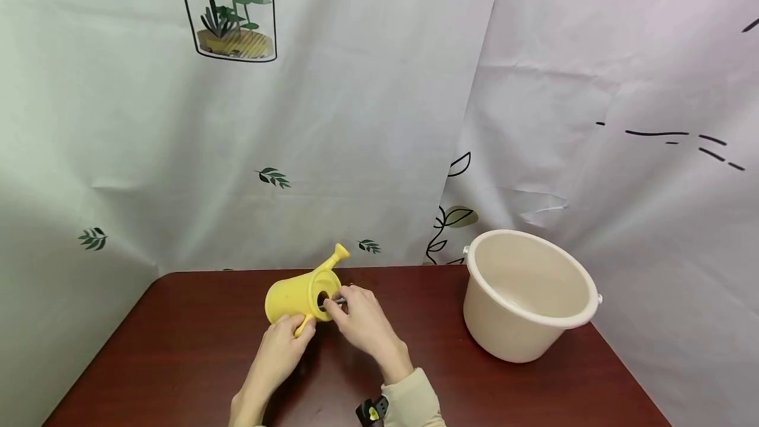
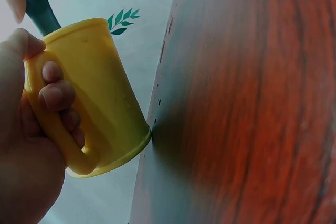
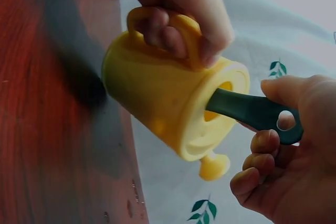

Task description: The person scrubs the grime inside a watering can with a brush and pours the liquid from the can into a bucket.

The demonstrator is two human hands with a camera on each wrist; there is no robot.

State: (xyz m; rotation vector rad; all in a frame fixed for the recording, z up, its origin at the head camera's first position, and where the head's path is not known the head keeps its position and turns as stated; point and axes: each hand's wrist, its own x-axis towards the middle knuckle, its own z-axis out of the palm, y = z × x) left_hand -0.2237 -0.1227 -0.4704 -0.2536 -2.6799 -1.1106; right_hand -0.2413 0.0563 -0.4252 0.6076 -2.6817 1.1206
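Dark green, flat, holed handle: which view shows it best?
Right wrist: the green handle shows large, hole included, from the yellow plastic watering can outward. Left wrist shows less, near a corner; head, only a sliver.

Left hand (image 2: 26,156) grips yellow can (image 2: 102,95); green tool (image 2: 44,16) protrudes.

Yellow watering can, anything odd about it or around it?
A dark green handle, held in the right hand, sticks out of the opening of the tilted yellow watering can, which seems out of place. The left hand grips the can. Specks dot the table near its back edge; I can't tell if they're a spill.
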